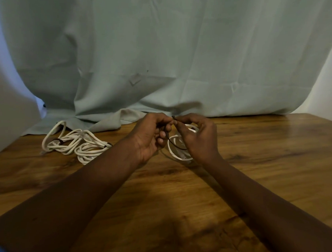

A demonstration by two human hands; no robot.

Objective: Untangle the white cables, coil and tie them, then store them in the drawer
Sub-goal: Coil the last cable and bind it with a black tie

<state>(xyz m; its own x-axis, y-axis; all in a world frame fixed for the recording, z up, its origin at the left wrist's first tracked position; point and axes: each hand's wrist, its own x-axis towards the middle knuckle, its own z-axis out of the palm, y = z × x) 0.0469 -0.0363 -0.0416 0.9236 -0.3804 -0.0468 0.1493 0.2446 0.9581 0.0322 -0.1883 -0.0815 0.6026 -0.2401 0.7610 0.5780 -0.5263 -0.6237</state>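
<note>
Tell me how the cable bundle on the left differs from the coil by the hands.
The cable bundle sprawls in several long loops; the coil is one small round. The bundle lies untouched, dark bands already around it; over the coil, the left hand and right hand pinch a dark tie. Both are white cable on the wooden table.

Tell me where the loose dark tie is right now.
Head view, mid-table: the dark tie is pinched between the left hand and right hand, running down across the small white coil, right of the cable pile.
</note>
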